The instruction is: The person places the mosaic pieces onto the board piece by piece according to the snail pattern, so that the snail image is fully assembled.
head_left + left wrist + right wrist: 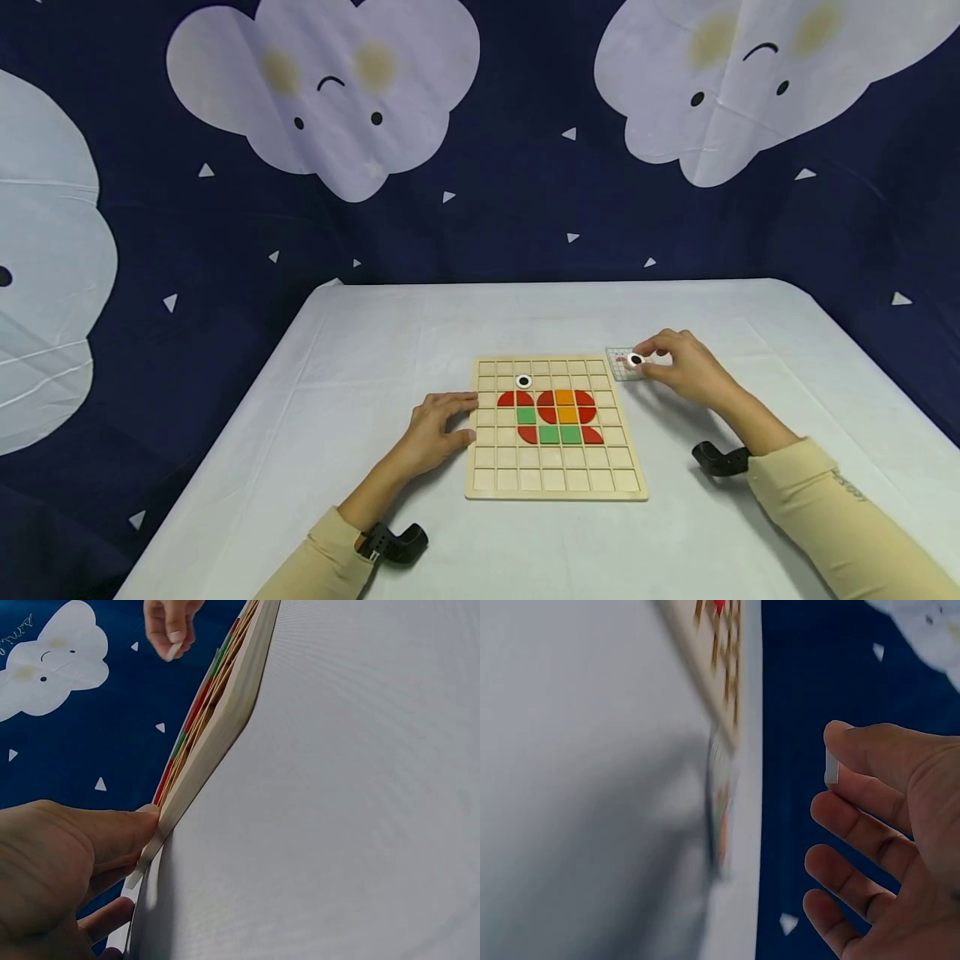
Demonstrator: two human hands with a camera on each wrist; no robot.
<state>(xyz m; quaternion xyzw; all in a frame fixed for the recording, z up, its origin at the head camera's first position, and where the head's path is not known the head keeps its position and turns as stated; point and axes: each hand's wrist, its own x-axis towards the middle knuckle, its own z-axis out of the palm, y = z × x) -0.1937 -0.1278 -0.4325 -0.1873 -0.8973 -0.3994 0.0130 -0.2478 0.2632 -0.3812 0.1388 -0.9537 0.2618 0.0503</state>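
A square wooden grid board (pixel 555 481) lies on the table, bearing red, green and orange tiles. My left hand (pixel 438 433) touches the board's left edge with fairly straight fingers; in the left wrist view the thumb (pixel 127 826) meets the rim. Near the board's upper right corner, my right hand (pixel 690 371) pinches a white round eye tile (pixel 636 360) with a black dot between thumb and index finger. That tile (pixel 831 766) appears edge-on in the right wrist view, the other fingers spread. A similar eye tile (pixel 523 381) sits near the board's top.
A small patterned card (pixel 621 373) lies beside the board's upper right corner, partly hidden under the raised right hand. White cloth (pixel 360 367) covers the table. Behind it hangs a dark blue curtain (pixel 510 233) with clouds and triangles.
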